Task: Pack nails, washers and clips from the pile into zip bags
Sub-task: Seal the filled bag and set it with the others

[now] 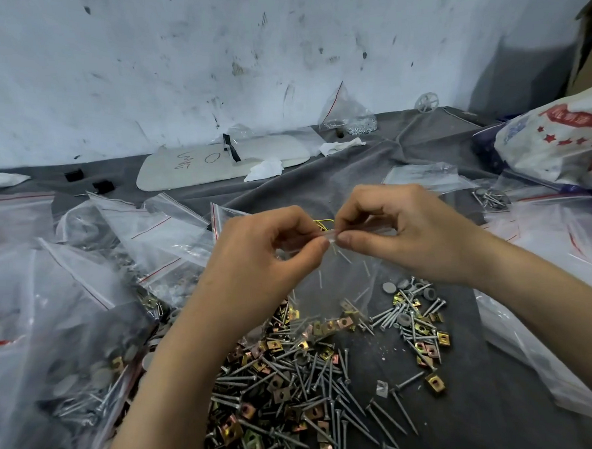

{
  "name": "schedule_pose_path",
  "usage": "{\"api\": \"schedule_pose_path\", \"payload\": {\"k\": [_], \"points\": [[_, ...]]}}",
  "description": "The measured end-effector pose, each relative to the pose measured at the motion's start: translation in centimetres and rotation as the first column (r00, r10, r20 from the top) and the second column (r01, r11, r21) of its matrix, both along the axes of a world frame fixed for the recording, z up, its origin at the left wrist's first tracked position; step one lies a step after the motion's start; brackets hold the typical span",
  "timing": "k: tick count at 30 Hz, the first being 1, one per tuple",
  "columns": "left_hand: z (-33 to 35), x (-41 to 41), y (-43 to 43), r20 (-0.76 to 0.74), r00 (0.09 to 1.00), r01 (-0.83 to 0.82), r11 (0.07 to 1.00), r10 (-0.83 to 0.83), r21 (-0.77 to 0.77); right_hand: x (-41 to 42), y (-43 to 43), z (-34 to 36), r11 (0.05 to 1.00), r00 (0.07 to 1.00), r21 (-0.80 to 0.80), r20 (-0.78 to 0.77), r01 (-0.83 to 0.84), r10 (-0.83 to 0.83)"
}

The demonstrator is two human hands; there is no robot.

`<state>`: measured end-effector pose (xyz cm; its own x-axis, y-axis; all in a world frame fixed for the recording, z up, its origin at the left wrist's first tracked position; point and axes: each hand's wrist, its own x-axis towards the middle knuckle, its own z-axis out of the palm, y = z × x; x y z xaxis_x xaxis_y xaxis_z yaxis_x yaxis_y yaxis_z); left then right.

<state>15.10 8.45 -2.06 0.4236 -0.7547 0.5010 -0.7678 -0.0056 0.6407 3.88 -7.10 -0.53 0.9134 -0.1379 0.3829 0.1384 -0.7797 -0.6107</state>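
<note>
A clear zip bag (328, 284) hangs in the middle of the view with nails and brass clips in its bottom. My left hand (272, 249) and my right hand (401, 232) both pinch its top strip, thumbs almost meeting at the centre. Under the bag lies the pile of nails, brass clips and grey washers (306, 378) on a grey cloth (485, 403). A smaller scatter of the same parts (412, 317) lies to the right.
Filled zip bags (96, 303) are heaped on the left. Empty bags (563, 244) lie on the right, by a printed plastic sack (557, 142). At the back stand a white board (215, 160), tissues and another bag (347, 115) against the wall.
</note>
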Motion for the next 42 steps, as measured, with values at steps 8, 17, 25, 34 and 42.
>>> {"api": "schedule_pose_path", "payload": {"k": [8, 17, 25, 34, 42], "points": [[-0.3, 0.3, -0.1, -0.016, 1.0, -0.008, 1.0, 0.008, 0.006, 0.6, 0.3, -0.3, 1.0, 1.0, 0.02, -0.009, 0.01, -0.01], [-0.9, 1.1, -0.3, -0.2, 0.967, -0.157, 0.987, 0.161, 0.032, 1.3, -0.2, -0.6, 0.906, 0.917, 0.222, 0.094, 0.36, -0.387], [-1.2, 0.9, -0.7, -0.503, 0.861, -0.065, 0.998, 0.068, 0.024, 1.1, 2.3, -1.4, 0.699, 0.962, 0.677, -0.265, 0.231, -0.061], [-1.2, 0.4, -0.9, -0.592, 0.805, -0.041, 0.999, 0.028, -0.008, 1.5, 2.2, -1.6, 0.587, 0.963, 0.773, -0.263, 0.241, -0.048], [-0.9, -0.1, -1.0, -0.612, 0.788, -0.072, 0.997, 0.074, 0.029, 1.9, 1.5, -2.4, 0.574, 0.953, 0.766, -0.29, 0.289, -0.094]]}}
